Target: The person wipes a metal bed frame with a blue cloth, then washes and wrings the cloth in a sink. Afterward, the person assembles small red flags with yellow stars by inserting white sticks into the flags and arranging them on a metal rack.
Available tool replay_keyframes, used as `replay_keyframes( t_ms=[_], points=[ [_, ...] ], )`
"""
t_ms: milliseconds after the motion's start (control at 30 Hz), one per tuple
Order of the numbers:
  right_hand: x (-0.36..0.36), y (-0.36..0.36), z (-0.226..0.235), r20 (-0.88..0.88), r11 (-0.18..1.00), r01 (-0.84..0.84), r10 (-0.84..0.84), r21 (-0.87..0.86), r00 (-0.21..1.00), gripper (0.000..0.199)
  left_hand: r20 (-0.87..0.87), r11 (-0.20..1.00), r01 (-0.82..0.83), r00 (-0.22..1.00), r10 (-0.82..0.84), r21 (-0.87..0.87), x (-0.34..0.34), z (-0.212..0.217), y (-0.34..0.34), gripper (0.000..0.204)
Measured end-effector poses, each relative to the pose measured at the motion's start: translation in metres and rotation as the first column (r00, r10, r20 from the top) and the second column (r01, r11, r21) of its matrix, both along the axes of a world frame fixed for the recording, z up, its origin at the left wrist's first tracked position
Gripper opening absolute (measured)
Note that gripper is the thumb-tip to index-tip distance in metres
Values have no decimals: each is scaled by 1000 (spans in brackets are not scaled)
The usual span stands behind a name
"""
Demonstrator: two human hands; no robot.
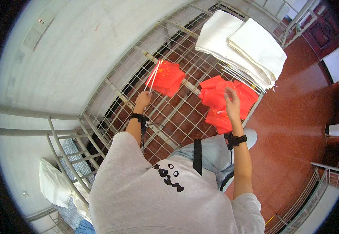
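Observation:
My left hand (142, 100) grips a bunch of small red flags (167, 78) by their thin white sticks, held up over a white wire-grid bunk frame (138, 89). My right hand (232, 102) hovers over a loose pile of red flags (224, 103) lying on the grid near its right edge, fingers pinched at one flag's stick. Both wrists wear black bands.
Folded white cloths (243, 45) lie stacked on the grid beyond the pile. A white wall (68, 50) with a switch plate runs along the left. Red-brown floor (294, 128) lies far below on the right. A lower bunk with bedding (60, 183) shows at bottom left.

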State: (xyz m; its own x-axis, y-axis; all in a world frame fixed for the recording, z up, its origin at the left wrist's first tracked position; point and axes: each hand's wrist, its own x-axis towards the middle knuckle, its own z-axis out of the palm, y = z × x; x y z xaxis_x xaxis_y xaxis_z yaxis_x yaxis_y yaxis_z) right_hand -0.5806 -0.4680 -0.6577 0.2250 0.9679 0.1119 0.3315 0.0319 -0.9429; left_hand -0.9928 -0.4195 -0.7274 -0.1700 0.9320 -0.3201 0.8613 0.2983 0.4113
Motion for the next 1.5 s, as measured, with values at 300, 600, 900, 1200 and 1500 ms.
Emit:
replay_keyframes(
  t_ms=[300,600,900,1200,1500],
  points=[
    [44,-10,-19,-1,997,33,-33,-64,999,22,-371,980,-28,923,100,195,62,21,-1,64],
    [86,-38,-18,169,949,234,-200,-212,965,26,48,627,645,679,-733,437,233,20,-7,33],
    [83,-73,-17,335,926,218,-109,-308,936,29,118,700,640,706,-698,316,329,-6,-51,32],
    [63,-63,16,444,998,27,-45,48,895,29,698,772,565,425,-576,292,293,68,-20,21],
    [32,-29,31,-36,982,185,-186,-21,982,21,913,949,31,264,-310,313,279,110,-11,34]
  ],
)
